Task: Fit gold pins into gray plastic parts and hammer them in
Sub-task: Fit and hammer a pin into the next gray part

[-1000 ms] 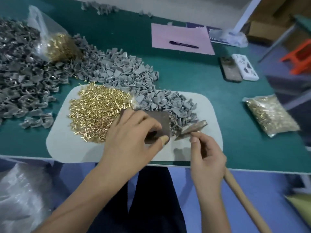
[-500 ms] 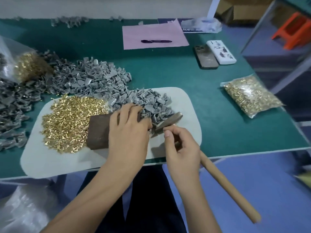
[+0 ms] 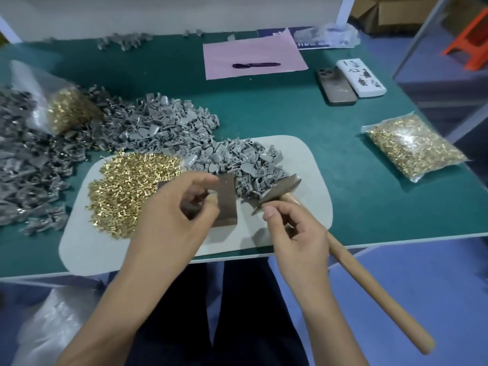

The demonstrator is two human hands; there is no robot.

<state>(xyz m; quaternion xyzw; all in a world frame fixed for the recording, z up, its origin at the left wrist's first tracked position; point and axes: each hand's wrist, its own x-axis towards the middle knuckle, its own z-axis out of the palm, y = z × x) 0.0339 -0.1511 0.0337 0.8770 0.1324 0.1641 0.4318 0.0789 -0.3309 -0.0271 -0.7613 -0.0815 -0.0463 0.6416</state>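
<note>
A heap of gold pins (image 3: 132, 188) lies on the left of a pale mat (image 3: 303, 165). Gray plastic parts (image 3: 245, 165) are piled at the mat's far side. A dark metal block (image 3: 227, 204) stands on the mat between them. My left hand (image 3: 179, 215) hovers over the block, its thumb and fingertips pinching a small gray part (image 3: 211, 192). My right hand (image 3: 295, 231) grips a hammer (image 3: 280, 188) close to its dark head, which points up and to the right of the block. The wooden handle (image 3: 369, 286) runs back past the table edge.
A big spread of gray parts (image 3: 31, 165) covers the green table's left side, with an open bag of pins (image 3: 68, 109) on it. A sealed pin bag (image 3: 412, 146) lies at the right. Pink paper with a pen (image 3: 256, 65), a phone (image 3: 335, 87) and a white box (image 3: 360, 76) sit farther back.
The view has tilted up. My left hand has lifted off the block and now pinches a small part above it. The right hand keeps the hammer beside the block.
</note>
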